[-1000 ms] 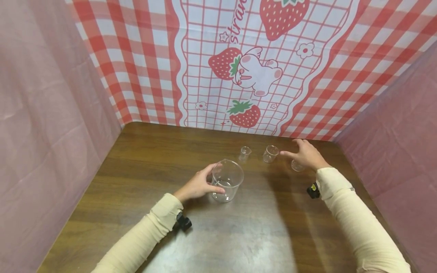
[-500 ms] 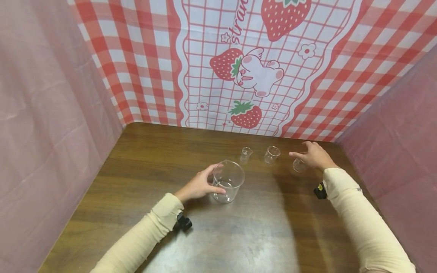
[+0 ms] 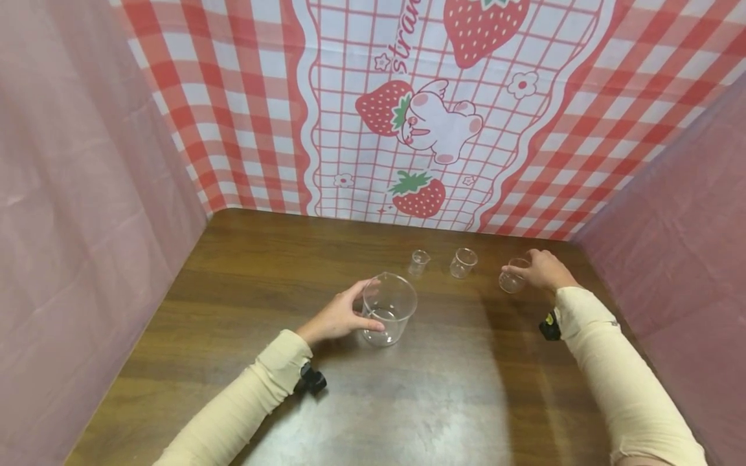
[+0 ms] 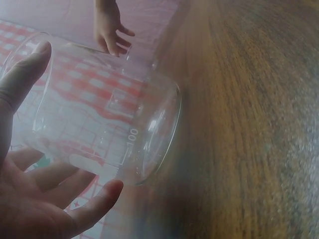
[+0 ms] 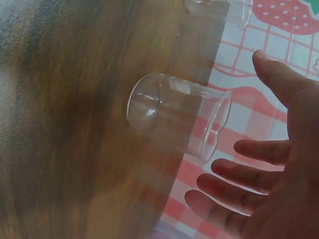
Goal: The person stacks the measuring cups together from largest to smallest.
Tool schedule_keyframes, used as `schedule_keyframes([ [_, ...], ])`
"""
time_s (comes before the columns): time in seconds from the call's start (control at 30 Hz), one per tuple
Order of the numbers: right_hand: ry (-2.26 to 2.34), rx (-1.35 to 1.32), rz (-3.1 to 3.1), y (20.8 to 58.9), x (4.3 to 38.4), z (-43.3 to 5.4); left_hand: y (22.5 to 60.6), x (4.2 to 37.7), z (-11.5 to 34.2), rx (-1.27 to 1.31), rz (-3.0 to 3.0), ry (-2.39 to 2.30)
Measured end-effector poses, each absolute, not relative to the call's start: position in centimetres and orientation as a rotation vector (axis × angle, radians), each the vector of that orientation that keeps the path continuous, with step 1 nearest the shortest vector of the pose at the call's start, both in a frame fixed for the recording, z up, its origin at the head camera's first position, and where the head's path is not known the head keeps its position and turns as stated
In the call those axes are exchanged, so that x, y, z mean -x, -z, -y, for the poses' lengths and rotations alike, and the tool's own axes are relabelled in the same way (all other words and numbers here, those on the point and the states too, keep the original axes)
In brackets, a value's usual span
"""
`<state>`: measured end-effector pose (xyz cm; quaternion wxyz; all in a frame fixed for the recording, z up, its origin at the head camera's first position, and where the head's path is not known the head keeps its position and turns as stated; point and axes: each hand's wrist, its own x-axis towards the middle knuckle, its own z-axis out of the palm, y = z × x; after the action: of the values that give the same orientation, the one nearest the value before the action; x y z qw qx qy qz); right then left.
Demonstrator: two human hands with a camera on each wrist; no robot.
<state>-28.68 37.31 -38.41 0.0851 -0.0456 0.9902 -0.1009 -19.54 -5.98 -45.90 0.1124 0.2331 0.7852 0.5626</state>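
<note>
Across the upper middle of the head view hangs a red-and-white gingham cloth (image 3: 245, 97), its pale central panel printed with strawberries (image 3: 422, 197), small flowers (image 3: 522, 85), sideways lettering (image 3: 406, 39) and a white cartoon animal (image 3: 445, 126). A creased pink curtain (image 3: 87, 162) fills the left edge, and a second pink curtain (image 3: 678, 246) the right. Below spreads a brown wood-grain table (image 3: 215, 291) with rounded far-left corner, a whitish glare (image 3: 379, 414) at bottom centre and darker shadow (image 3: 495, 362) right of it.

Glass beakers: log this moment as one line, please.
left hand: around large glass beaker | right hand: at rightmost beaker, contact unclear | middle back beaker, smallest beaker: upright, untouched
</note>
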Motion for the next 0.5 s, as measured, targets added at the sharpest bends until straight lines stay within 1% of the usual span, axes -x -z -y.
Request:
schedule_keyframes([
  [0.5, 0.322, 0.096, -2.928, 39.5, 28.4, -38.2, 46.2, 19.7, 6.0, -0.673, -2.297, -1.646],
])
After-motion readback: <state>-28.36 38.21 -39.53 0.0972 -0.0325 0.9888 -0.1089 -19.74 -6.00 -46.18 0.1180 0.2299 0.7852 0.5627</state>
